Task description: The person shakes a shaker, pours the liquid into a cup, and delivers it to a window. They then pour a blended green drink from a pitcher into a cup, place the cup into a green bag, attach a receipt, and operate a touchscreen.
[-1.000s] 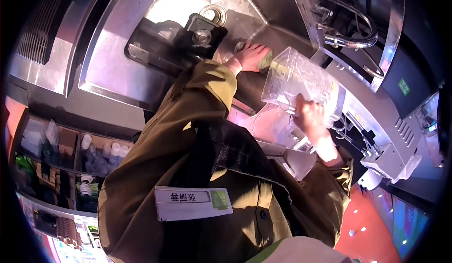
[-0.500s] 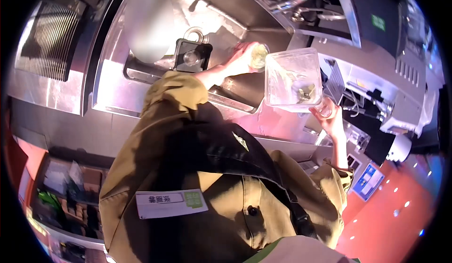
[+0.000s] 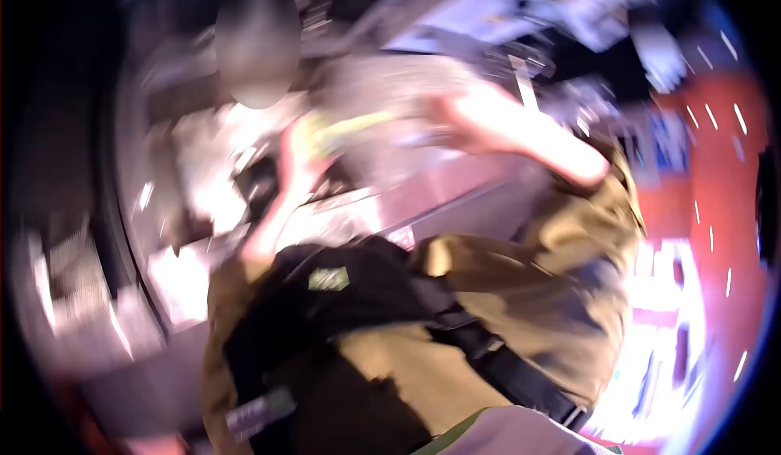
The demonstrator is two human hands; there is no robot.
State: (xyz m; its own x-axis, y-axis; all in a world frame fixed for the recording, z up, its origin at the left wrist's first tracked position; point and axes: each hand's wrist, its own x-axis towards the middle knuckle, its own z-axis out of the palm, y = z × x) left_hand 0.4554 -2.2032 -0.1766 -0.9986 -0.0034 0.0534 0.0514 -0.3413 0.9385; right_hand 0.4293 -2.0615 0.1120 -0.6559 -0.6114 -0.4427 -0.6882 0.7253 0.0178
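Note:
Strong motion blur smears this view. Over the metal counter, my left hand (image 3: 297,160) is closed round a cup with pale yellow-green contents (image 3: 313,133); a streak of the same colour stretches from it toward the right. My right hand (image 3: 480,120) is at the middle right, level with the cup and apart from my left hand. Its fingers are too smeared to show their grip. A pale, greyish, see-through-looking patch lies between and above the hands; whether it is the clear square container cannot be made out.
Below my hands runs the counter's front edge (image 3: 464,211). A dark block-like thing (image 3: 259,182) stands left of my left hand. Pale equipment (image 3: 455,19) lies at the back, and reddish floor (image 3: 716,170) shows at the right.
The view has swung and blurred. My left hand with the cup now appears farther left and lower, my right hand farther left and higher. The clear square container is no longer distinct.

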